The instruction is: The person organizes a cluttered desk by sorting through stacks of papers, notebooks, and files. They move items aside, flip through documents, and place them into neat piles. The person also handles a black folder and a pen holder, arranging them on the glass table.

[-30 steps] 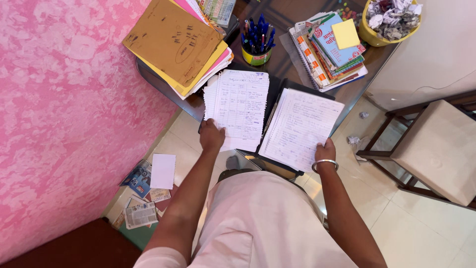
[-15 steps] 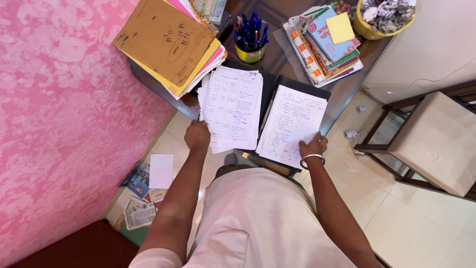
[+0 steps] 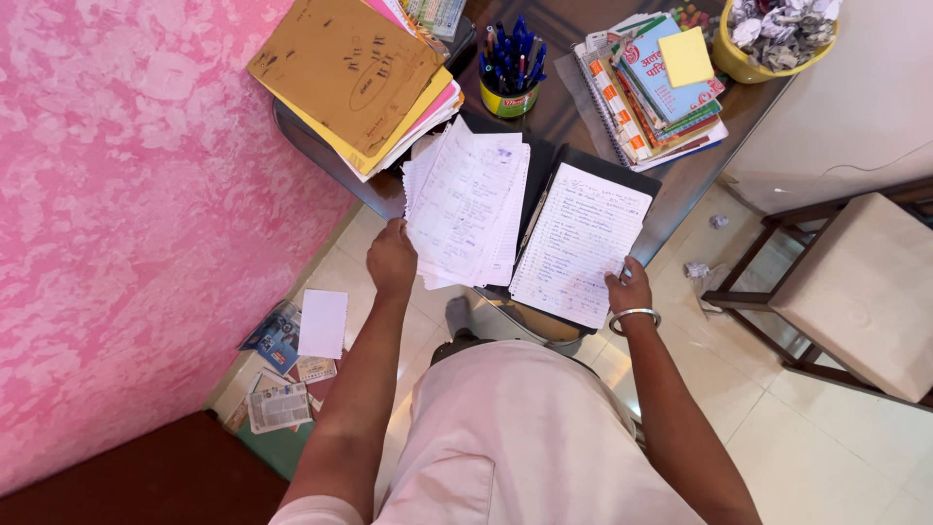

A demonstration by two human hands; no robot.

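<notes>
I am watching the left hand (image 3: 392, 259) closing its grip on the near corner of the loose sheet stack (image 3: 466, 202), fanning it over the table (image 3: 680, 180), while the right hand (image 3: 629, 289) is pressing flat, ungripping, steadying the written page (image 3: 581, 241) alongside.

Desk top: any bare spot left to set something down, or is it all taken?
Little. One dark strip of desk lies bare between the pen cup and the book stack. Elsewhere it is crowded: folder pile, loose sheets at the left hand, written pad under the right hand, yellow bowl.
</notes>
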